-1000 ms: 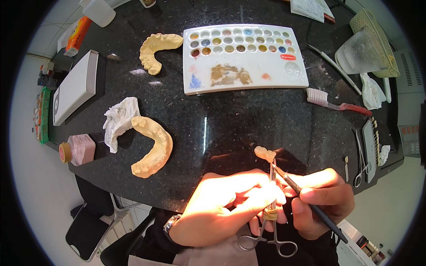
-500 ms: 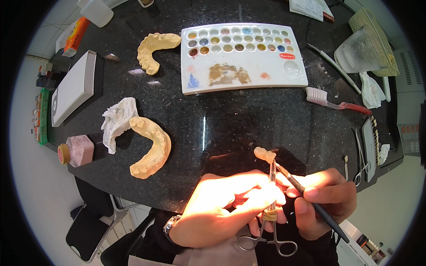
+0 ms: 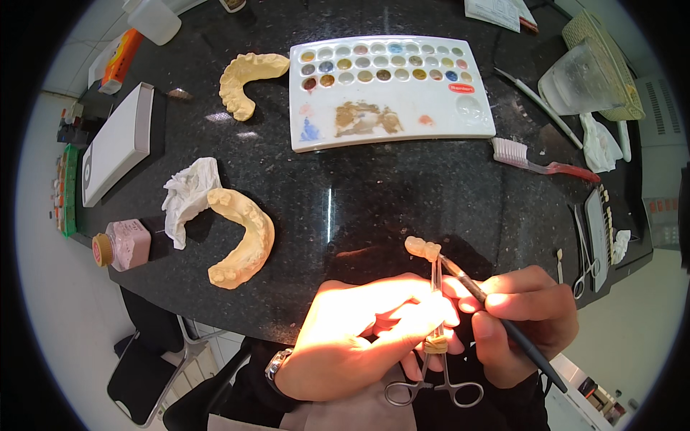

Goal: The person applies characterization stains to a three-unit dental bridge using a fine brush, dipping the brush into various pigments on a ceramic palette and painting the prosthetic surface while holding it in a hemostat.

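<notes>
My left hand (image 3: 366,334) is closed around a hemostat (image 3: 435,345) with a rubber band wound round its shanks; its ring handles point down toward me. At the tip of its jaws sits a small tooth-coloured dental bridge (image 3: 422,249). Pinched in my right hand (image 3: 528,316) is a fine dark-handled brush (image 3: 519,336), its tip at the right end of the bridge. Beyond my hands lies a white porcelain palette (image 3: 424,108) with rows of coloured wells and brown, blue and pink smears. Strong light washes out part of my left hand.
Two yellow plaster dental casts (image 3: 251,241) lie to the left, one by a crumpled tissue (image 3: 190,197). A pink-powder jar (image 3: 129,244) and a white box (image 3: 118,147) stand farther left. On the right are a toothbrush (image 3: 546,164), a clear cup (image 3: 582,79), and a shade guide (image 3: 598,237).
The bridge and the brush tip have shifted slightly left and up together. Both hands keep their grips, and the whole view has moved a little.
</notes>
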Demonstrator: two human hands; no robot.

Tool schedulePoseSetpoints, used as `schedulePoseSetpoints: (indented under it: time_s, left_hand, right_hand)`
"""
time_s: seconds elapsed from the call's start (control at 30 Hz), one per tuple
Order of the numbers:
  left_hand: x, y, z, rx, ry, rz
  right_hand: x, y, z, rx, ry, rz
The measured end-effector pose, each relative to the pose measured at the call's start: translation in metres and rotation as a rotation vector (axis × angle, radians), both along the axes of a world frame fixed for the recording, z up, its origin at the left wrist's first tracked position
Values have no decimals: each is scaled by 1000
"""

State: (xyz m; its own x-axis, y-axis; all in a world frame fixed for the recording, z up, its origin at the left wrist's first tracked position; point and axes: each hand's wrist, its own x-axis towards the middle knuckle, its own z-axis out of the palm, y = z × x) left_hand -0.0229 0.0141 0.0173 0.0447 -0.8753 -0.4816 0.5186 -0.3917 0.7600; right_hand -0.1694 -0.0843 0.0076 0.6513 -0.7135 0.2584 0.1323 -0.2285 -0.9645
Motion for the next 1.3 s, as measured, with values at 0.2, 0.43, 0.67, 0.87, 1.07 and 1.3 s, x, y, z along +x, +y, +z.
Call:
schedulePoseSetpoints:
  time_s: [0.2,0.43,0.67,0.87,1.07,1.3]
  left_hand:
    - [-1,0,-3,-6,-8,24]
    - [-1,0,-3,12,20,33]
    - [-3,-3,-1,0,-3,25]
    - [-18,-9,3,25,-16,-73]
    - [-51,-24,6,6,2,-137]
    - [-69,-38,1,-70,-231,-194]
  right_hand:
    - [-8,1,-2,1,24,0]
    - [-6,-6,-4,-8,20,66]
    - [-7,-6,-3,-2,-3,87]
    - [-22,4,-5,99,-132,-38]
    - [-59,12,0,62,-76,-183]
    - [-81,10,-8,91,-41,-267]
